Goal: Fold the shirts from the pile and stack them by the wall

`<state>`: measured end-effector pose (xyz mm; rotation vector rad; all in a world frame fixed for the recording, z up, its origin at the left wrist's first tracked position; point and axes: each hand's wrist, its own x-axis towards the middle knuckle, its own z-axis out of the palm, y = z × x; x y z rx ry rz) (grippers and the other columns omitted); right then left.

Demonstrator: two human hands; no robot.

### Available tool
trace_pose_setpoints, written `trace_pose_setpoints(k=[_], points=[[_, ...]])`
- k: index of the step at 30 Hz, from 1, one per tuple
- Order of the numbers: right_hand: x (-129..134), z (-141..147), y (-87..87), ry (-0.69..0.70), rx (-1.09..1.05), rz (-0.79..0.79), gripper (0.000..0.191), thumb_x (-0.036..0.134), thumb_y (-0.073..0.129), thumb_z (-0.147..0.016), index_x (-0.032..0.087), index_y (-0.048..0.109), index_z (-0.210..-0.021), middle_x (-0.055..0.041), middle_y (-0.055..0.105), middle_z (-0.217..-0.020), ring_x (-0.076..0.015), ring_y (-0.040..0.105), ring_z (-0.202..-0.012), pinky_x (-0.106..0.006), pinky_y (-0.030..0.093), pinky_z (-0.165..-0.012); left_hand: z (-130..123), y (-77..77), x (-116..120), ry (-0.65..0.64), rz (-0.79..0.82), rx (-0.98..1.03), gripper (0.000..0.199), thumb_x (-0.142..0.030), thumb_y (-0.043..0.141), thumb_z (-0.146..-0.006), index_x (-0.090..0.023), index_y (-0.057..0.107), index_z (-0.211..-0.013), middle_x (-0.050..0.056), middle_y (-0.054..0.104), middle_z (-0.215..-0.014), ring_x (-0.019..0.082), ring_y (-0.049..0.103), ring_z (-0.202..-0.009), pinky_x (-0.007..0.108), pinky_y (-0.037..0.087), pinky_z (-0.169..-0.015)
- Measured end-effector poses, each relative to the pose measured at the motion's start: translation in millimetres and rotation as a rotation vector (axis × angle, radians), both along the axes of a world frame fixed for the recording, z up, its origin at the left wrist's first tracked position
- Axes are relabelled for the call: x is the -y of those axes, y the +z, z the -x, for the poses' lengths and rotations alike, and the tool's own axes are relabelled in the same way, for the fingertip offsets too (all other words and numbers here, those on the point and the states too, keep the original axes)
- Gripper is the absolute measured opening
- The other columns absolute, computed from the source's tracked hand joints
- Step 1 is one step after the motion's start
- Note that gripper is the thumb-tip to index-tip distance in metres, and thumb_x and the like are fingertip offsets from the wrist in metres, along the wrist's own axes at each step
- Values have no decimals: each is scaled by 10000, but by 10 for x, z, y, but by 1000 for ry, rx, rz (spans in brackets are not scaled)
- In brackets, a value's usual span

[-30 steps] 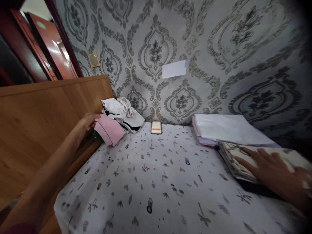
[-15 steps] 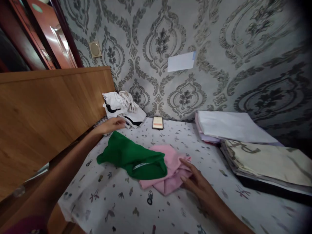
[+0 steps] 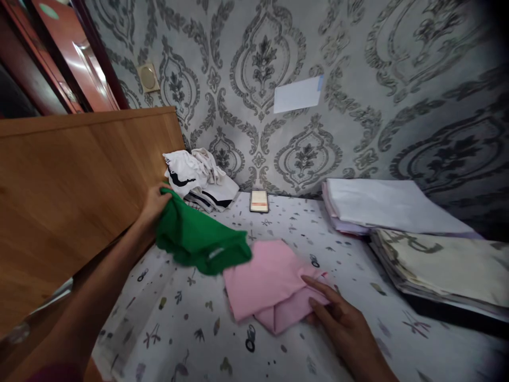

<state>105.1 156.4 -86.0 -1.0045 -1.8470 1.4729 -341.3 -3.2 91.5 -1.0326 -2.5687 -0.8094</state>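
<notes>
My left hand (image 3: 156,204) grips one end of a green garment (image 3: 199,233), fingers closed on its upper left corner beside the wooden board. The garment hangs from there to the right, its lower part blurred by motion, with a small white label near the far end. A pink garment (image 3: 266,276) lies crumpled and partly folded on the patterned sheet. At its right edge is my right hand (image 3: 330,307), with index finger and thumb around a fold of the pink cloth. My other right fingers are curled underneath and partly hidden.
White crumpled clothes (image 3: 186,170) lie against the wooden board (image 3: 87,175) at the back left. A phone-like device (image 3: 259,201) sits by the wall. Folded white cloth (image 3: 389,204) and a cream folded stack (image 3: 449,260) lie on the right of the patterned sheet (image 3: 191,329).
My left hand has taken hold of the green garment and pulled it left, off the pink one. More of the pink cloth shows. My right hand stays at its right edge.
</notes>
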Motion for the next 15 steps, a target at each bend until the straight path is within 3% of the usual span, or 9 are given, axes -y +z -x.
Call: trace_pose_setpoints(k=[2,4,6,9,11,13,15], points=[[-12,-3,-2,-14,-2,-14,656,617,629,-760,207,683,-1269,-10,607,-553,-210,616,-557,-298,535,-552,155,228,46,117,-142,-195,392,-167,444,-809,-136,599,-1168,112,633,-1140,257,611,-1060,374,488,-956],[-24,1,-10,-16,-23,-27,645,623,635,-750,220,696,-1250,-9,607,-545,-211,611,-540,-299,532,-537,227,283,79,162,-185,-352,410,-178,469,-837,-152,577,-1232,128,580,-1206,282,574,-1143,403,447,-1032],[-31,6,-12,-7,-43,-32,635,620,633,-757,228,693,-1254,-11,622,-562,-211,613,-543,-302,533,-544,225,129,63,94,-55,-364,466,-221,499,-860,-156,541,-1320,147,542,-1256,297,561,-1184,405,439,-1050],[-26,5,27,25,-40,-18,630,605,627,-779,218,675,-1274,-14,645,-600,-203,614,-557,-298,528,-556,185,-319,-62,-47,294,-249,600,-347,555,-871,-169,454,-1435,185,459,-1423,342,467,-1329,454,403,-1083],[2,-2,97,34,-24,-12,611,590,615,-802,210,665,-1278,-7,634,-604,-195,608,-561,-292,516,-550,199,-553,-173,-36,456,-167,629,-423,589,-855,-182,468,-1423,199,432,-1490,387,379,-1397,533,353,-1103],[47,-2,189,43,-7,-11,571,559,604,-830,208,655,-1278,3,612,-607,-190,598,-571,-293,511,-556,270,-627,-285,23,511,-73,583,-461,607,-839,-161,540,-1336,226,507,-1432,429,405,-1365,598,330,-1087],[92,11,265,66,-16,-2,538,516,601,-846,202,642,-1281,9,595,-622,-185,588,-587,-304,518,-584,374,-566,-405,5,501,-7,518,-452,626,-823,-115,603,-1217,263,593,-1299,470,487,-1269,641,352,-1030]])
